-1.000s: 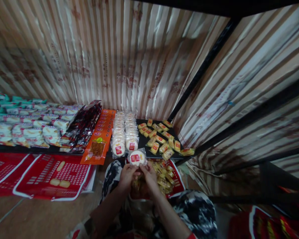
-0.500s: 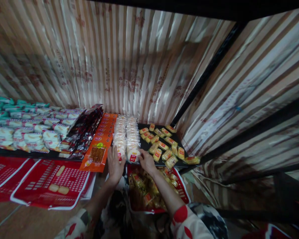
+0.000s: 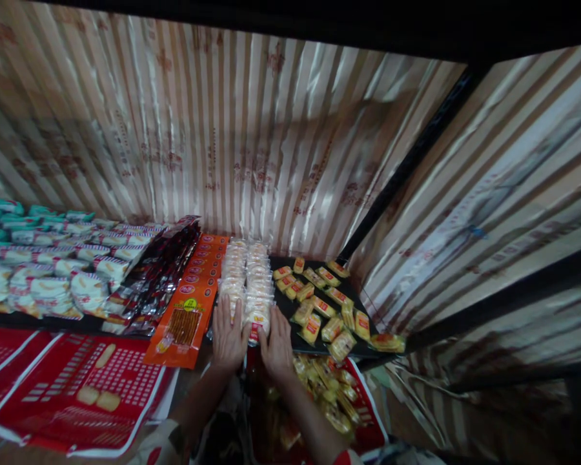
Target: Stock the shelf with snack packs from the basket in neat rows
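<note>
Two rows of clear-wrapped white round crackers [image 3: 259, 294] run front to back on a black shelf. My left hand [image 3: 229, 339] lies over the front of the left row, its fingers stretched forward and hiding the packets beneath. At the right edge of the right row's front packet rests my right hand [image 3: 277, 342], fingers extended and thumb near the red label. Neither hand is wrapped around a packet. Just left of the rows is an orange pack of brown sticks [image 3: 184, 326]. Small yellow-wrapped snacks [image 3: 322, 307] lie scattered to the right.
Below the shelf, a red basket [image 3: 368, 403] holds yellow-wrapped snacks, partly behind my right forearm. Another red basket [image 3: 126, 413] with a few pieces stands at left. Dark packs [image 3: 167, 278] and white packets [image 3: 90, 290] line the shelf. A black post [image 3: 397, 174] slants at right.
My right hand has shifted from a bent-finger touch at the front packet's corner to lying straighter along its right side. My left hand stays on the left row. The view has tilted slightly upward.
</note>
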Demonstrator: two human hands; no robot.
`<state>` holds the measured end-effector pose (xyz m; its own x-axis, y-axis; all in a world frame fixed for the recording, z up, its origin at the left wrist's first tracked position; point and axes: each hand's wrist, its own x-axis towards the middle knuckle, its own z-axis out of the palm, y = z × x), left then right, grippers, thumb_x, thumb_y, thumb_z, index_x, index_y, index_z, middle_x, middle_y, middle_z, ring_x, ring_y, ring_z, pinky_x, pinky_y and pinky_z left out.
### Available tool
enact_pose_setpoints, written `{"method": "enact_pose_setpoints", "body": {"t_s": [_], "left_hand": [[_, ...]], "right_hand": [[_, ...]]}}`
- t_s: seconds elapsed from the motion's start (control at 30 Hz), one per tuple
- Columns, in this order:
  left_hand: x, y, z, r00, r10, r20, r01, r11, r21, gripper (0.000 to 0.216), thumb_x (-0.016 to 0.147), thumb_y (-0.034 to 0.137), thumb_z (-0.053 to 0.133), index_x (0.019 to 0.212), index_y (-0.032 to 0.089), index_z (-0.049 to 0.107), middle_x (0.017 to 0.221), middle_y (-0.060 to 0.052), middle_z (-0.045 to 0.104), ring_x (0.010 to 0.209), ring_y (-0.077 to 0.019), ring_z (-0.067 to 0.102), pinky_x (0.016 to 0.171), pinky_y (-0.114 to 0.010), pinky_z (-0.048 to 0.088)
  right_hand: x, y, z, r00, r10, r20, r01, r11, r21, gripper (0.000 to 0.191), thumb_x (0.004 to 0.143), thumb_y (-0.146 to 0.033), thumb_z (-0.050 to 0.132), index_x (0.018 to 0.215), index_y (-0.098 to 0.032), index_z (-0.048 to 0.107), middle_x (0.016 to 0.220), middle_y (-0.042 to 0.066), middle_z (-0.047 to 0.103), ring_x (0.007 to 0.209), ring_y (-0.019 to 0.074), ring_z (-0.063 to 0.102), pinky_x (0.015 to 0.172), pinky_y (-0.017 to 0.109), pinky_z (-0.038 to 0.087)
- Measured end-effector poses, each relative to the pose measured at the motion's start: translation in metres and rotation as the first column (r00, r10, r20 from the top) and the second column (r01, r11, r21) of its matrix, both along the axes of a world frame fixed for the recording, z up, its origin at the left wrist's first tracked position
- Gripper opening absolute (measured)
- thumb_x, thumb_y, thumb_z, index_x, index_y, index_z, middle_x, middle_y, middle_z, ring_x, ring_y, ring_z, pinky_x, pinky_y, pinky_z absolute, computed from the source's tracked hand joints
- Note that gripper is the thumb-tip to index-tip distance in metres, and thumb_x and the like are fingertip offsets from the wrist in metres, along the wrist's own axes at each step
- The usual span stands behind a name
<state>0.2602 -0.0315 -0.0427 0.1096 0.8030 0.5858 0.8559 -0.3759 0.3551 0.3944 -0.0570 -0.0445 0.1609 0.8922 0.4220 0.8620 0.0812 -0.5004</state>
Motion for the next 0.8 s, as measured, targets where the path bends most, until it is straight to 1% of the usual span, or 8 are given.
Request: {"method": "enact_pose_setpoints", "body": {"t_s": [0.07, 0.2, 0.3, 0.47, 0.57, 0.67, 0.73, 0.8], "left_hand": [[0.004, 0.002, -0.001, 1.0, 0.004, -0.011, -0.004, 1.0, -0.001, 0.06, 0.085, 0.036, 0.047, 0.14, 0.017, 0.03, 0.15, -0.014, 0.016, 0.138, -0.0321, 0.007, 0.109, -0.054, 0.018], [0.01, 0.006, -0.006, 1.0, 0.023, -0.008, -0.023, 1.0, 0.005, 0.058, 0.084, 0.036, 0.047, 0.138, 0.019, 0.034, 0.149, -0.012, 0.023, 0.138, -0.0324, 0.008, 0.109, -0.054, 0.018], [0.012, 0.009, -0.008, 0.999, 0.049, -0.003, -0.049, 0.999, 0.004, 0.055, 0.084, 0.034, 0.047, 0.136, 0.019, 0.037, 0.147, -0.012, 0.026, 0.138, -0.0324, 0.01, 0.109, -0.053, 0.018], [0.012, 0.009, -0.007, 0.996, 0.077, -0.048, -0.076, 0.997, 0.016, 0.056, 0.084, 0.035, 0.048, 0.137, 0.019, 0.037, 0.147, -0.014, 0.025, 0.138, -0.0324, 0.011, 0.108, -0.054, 0.019], [0.011, 0.009, -0.006, 0.995, 0.076, -0.07, -0.075, 0.997, 0.017, 0.055, 0.084, 0.034, 0.047, 0.137, 0.019, 0.036, 0.148, -0.013, 0.025, 0.138, -0.0306, 0.012, 0.108, -0.052, 0.021], [0.01, 0.007, -0.004, 0.994, 0.074, -0.075, -0.073, 0.997, 0.016, 0.055, 0.085, 0.033, 0.046, 0.137, 0.018, 0.035, 0.148, -0.013, 0.025, 0.138, -0.0292, 0.012, 0.109, -0.052, 0.02], [0.011, 0.006, -0.004, 0.996, 0.08, -0.046, -0.08, 0.997, 0.01, 0.056, 0.086, 0.034, 0.044, 0.138, 0.017, 0.033, 0.148, -0.014, 0.025, 0.138, -0.0284, 0.012, 0.109, -0.052, 0.02], [0.012, 0.006, -0.003, 0.995, 0.095, 0.028, -0.095, 0.996, -0.001, 0.056, 0.088, 0.035, 0.042, 0.139, 0.016, 0.03, 0.149, -0.014, 0.021, 0.139, -0.0279, 0.01, 0.108, -0.052, 0.023]], "right_hand": [[0.0, 0.002, -0.007, 1.0, 0.002, 0.029, -0.002, 1.0, -0.015, 0.055, 0.091, -0.044, 0.031, 0.136, -0.012, 0.037, 0.133, 0.015, 0.048, 0.122, 0.0268, 0.039, 0.099, 0.043, 0.034], [-0.001, 0.004, -0.015, 0.995, -0.058, 0.08, 0.061, 0.997, -0.045, 0.057, 0.091, -0.047, 0.029, 0.136, -0.012, 0.038, 0.131, 0.016, 0.05, 0.116, 0.0282, 0.047, 0.093, 0.041, 0.037], [-0.003, 0.004, -0.012, 0.99, -0.082, 0.111, 0.09, 0.994, -0.066, 0.057, 0.091, -0.046, 0.029, 0.136, -0.013, 0.038, 0.131, 0.015, 0.05, 0.114, 0.029, 0.048, 0.091, 0.041, 0.038], [-0.002, 0.004, -0.002, 0.988, -0.056, 0.145, 0.067, 0.995, -0.07, 0.056, 0.091, -0.047, 0.029, 0.136, -0.015, 0.039, 0.131, 0.015, 0.051, 0.112, 0.0295, 0.05, 0.087, 0.04, 0.039], [-0.001, 0.003, 0.001, 0.988, -0.053, 0.143, 0.065, 0.994, -0.082, 0.057, 0.091, -0.047, 0.028, 0.136, -0.015, 0.039, 0.131, 0.014, 0.051, 0.111, 0.0296, 0.05, 0.086, 0.041, 0.039], [0.001, 0.001, 0.003, 0.99, -0.059, 0.128, 0.072, 0.992, -0.105, 0.054, 0.091, -0.045, 0.028, 0.137, -0.018, 0.038, 0.13, 0.012, 0.052, 0.112, 0.0276, 0.049, 0.088, 0.041, 0.039], [0.002, 0.0, 0.004, 0.992, -0.047, 0.12, 0.06, 0.993, -0.107, 0.052, 0.091, -0.044, 0.028, 0.137, -0.02, 0.038, 0.129, 0.011, 0.053, 0.112, 0.026, 0.049, 0.088, 0.039, 0.039], [0.003, -0.001, 0.005, 0.992, -0.033, 0.118, 0.045, 0.994, -0.1, 0.051, 0.091, -0.042, 0.028, 0.137, -0.021, 0.038, 0.129, 0.01, 0.053, 0.112, 0.0255, 0.049, 0.088, 0.038, 0.039]]}}
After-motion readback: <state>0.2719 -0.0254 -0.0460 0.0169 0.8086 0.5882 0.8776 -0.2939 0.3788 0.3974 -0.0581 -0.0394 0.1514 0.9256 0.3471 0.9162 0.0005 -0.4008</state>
